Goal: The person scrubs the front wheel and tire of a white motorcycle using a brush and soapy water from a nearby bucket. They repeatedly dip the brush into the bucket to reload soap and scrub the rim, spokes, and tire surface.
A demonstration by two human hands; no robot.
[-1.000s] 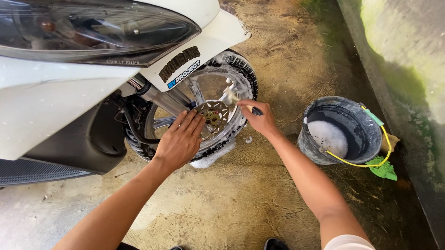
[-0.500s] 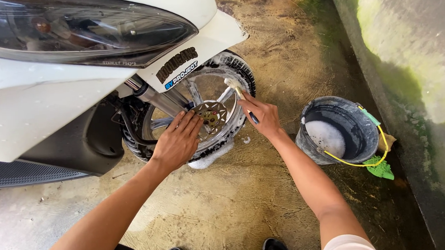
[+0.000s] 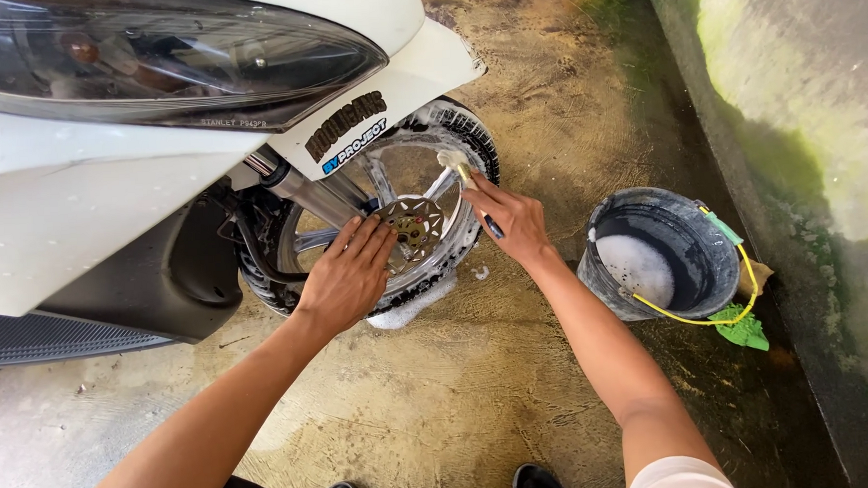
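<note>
A white scooter's front wheel point(image 3: 419, 167) with silver spokes and a brake disc point(image 3: 416, 223) stands on wet concrete. My left hand point(image 3: 346, 274) lies flat against the lower rim and tyre, fingers spread. My right hand point(image 3: 513, 223) grips a small brush point(image 3: 460, 170); its soapy head touches the rim's upper right, and its dark handle end sticks out below my fingers. Foam lies under the tyre point(image 3: 403, 316).
A dark bucket point(image 3: 693, 252) with soapy water and a yellow handle stands to the right, a green cloth point(image 3: 743, 330) beside it. A mossy wall point(image 3: 800, 140) runs along the right. The scooter's white body and headlight point(image 3: 153, 61) fill the upper left. My shoes point(image 3: 536, 483) show at the bottom.
My right hand has shifted the brush up along the rim toward the wheel's upper right. My left hand stays on the lower rim.
</note>
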